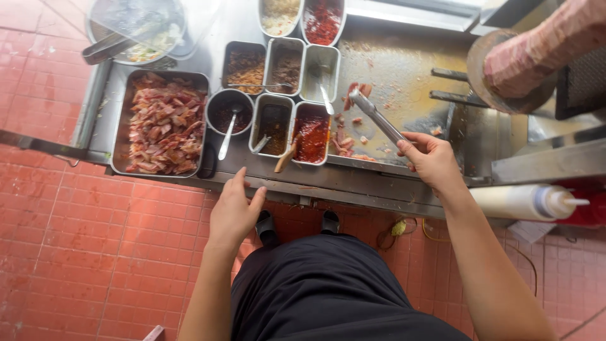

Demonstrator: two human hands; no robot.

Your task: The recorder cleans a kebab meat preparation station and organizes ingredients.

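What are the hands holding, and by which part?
The right hand grips long metal tongs at their handle end, tips pinching a piece of meat over the griddle. The left hand holds nothing, open by the counter edge.

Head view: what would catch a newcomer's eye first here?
Probably the large rectangular steel tray of chopped pink-red meat at the left of the counter, beside small steel tubs of red and brown sauces. Right of them, the right hand grips long metal tongs over meat scraps on the greasy griddle, while the left hand, empty, hovers at the counter's front edge.
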